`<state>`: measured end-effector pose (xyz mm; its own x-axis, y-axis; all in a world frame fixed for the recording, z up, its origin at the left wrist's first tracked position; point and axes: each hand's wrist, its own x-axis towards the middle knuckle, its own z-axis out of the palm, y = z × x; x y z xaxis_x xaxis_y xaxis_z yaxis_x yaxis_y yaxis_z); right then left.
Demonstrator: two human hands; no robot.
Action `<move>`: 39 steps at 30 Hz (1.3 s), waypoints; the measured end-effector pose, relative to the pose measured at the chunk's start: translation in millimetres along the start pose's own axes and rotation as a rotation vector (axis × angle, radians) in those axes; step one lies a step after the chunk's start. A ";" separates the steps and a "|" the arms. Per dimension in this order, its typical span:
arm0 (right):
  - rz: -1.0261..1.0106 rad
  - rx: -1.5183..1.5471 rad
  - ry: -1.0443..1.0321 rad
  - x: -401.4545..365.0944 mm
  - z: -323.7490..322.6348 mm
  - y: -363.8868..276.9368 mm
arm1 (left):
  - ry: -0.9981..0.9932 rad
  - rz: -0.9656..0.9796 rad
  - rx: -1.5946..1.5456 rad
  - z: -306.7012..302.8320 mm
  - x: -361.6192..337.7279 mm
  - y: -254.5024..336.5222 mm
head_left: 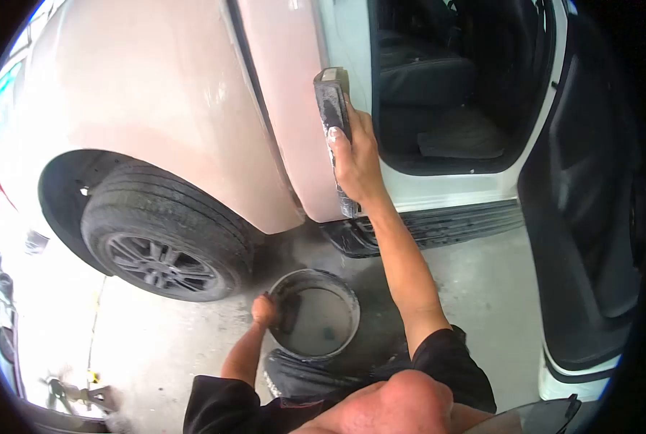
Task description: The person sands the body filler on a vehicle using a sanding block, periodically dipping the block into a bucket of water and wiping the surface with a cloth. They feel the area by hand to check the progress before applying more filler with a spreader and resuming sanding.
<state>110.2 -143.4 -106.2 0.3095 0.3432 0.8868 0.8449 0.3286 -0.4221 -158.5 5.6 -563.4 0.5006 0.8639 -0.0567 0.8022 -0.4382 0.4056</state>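
My right hand [357,163] is wrapped around a long, dark sanding block [331,108], its thumb on the near side. The block stands nearly upright against the pinkish, primed body panel [299,101], beside the white door frame. White residue marks the thumb and the block's edge. Low on the left, my left hand [263,309] is closed on the rim of a round bucket [352,300]. Murky grey water [323,315] fills part of the bucket. A dark, blurred patch shows inside, close to the left hand's fingers.
A rear wheel [167,246] sits left of the bucket, beneath the primed fender [142,94]. A black running board [453,228] runs below the door opening. The open door [590,188] stands at the right. A tool-like object [84,396] lies on the floor at lower left.
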 end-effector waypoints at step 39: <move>-0.064 -0.215 -0.085 -47.0 -4.3 29.8 | -0.039 -0.112 -0.174 -22.5 -14.0 21.0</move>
<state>122.7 -153.5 -159.6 0.2223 0.4034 0.8876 0.9380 0.1598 -0.3075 -155.9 -10.1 -533.5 0.4267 0.8929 -0.1441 0.7866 -0.2878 0.5462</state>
